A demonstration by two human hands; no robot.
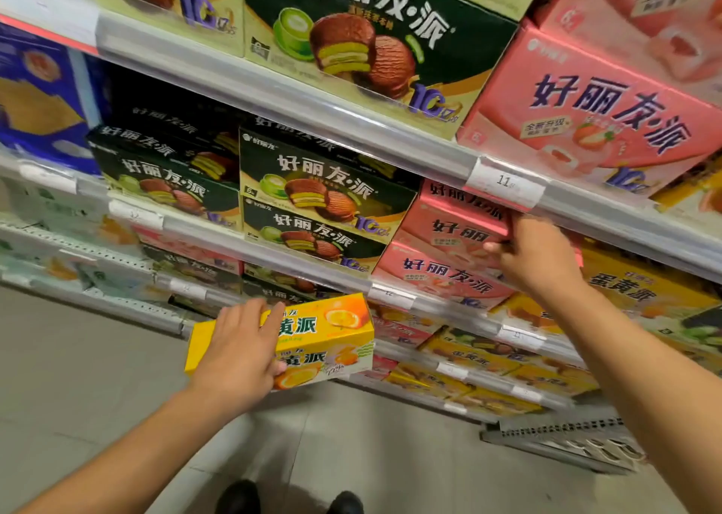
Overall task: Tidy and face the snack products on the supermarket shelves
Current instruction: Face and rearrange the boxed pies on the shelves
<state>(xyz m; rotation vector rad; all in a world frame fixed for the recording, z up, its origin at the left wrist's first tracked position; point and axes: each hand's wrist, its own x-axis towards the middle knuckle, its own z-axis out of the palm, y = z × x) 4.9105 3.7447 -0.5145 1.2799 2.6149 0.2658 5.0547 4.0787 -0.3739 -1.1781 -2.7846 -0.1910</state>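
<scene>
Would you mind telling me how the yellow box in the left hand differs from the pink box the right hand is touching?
The yellow box is held clear of the shelves by the left hand; the pink box sits atop a stack on the shelf, gripped at its edge by the right hand. The yellow box pictures orange-filled cakes, the pink box strawberry ones. Both are cardboard snack boxes with Chinese lettering.

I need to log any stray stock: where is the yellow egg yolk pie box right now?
In the head view, lower centre: the yellow egg yolk pie box is off the shelves, held in the left hand in front of the lower shelves, below the green matcha pie boxes.
</scene>
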